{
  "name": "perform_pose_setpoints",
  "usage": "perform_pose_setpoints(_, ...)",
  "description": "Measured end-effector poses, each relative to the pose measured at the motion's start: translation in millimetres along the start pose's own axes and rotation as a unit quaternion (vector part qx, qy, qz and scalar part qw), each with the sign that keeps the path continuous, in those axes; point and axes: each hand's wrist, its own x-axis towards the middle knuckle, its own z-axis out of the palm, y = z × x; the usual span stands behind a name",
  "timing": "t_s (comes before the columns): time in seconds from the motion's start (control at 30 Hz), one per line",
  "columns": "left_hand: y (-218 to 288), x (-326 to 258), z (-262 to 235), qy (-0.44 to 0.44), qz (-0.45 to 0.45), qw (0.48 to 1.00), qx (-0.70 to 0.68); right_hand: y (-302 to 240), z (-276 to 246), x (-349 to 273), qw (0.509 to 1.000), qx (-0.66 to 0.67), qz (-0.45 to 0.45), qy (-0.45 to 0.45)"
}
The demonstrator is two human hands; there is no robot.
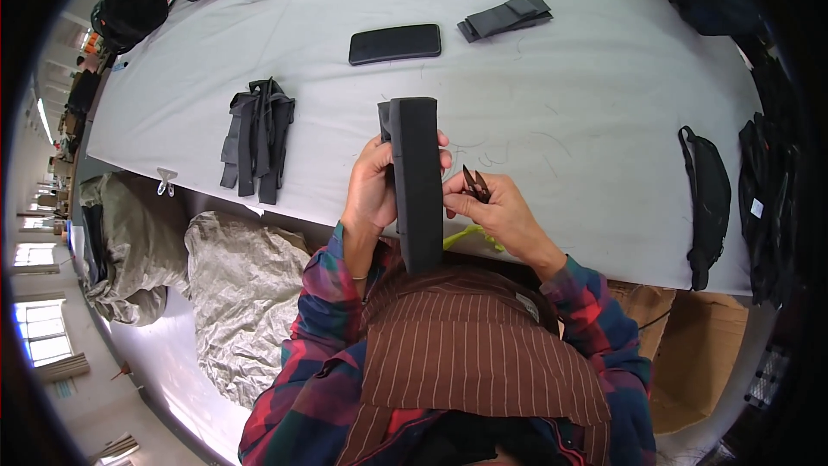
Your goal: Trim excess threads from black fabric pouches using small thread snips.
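A long, folded piece of black fabric (419, 181) stands lengthwise in front of my apron. My left hand (371, 185) is wrapped around it from the left, with fingertips showing past its right edge. In my right hand (511, 217) is a small pair of dark thread snips (475, 187), its points turned up and away from me. The thumb and forefinger of that hand are pinched together beside the fabric's right edge. Whether they also hold a thread there is too small to tell.
Black fabric strips (257, 140) lie in a pile at left; a folded dark bundle (505, 17) lies farther back beside a black phone (395, 43). A black waist bag (707, 207) rests at right near more black bags (763, 207). A cardboard box (703, 354) stands below the table edge.
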Motion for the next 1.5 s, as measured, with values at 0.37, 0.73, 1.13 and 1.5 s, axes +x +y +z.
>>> perform_pose_setpoints(0.37,-5,3,-9,0.009,0.01,0.989,-0.147,-11,-16,-5,0.997,-0.003,0.0,0.071)
perform_pose_setpoints(0.73,-4,3,0,0.04,-0.01,0.995,-0.092,6,0,-1,0.999,-0.044,-0.006,0.006)
perform_pose_setpoints(1.13,0,4,-13,-0.04,0.004,0.974,-0.225,-2,16,2,0.989,-0.09,-0.051,0.107)
perform_pose_setpoints(1.5,9,8,-6,-0.007,0.022,0.981,-0.191,-14,-6,5,0.968,-0.173,-0.064,0.169)
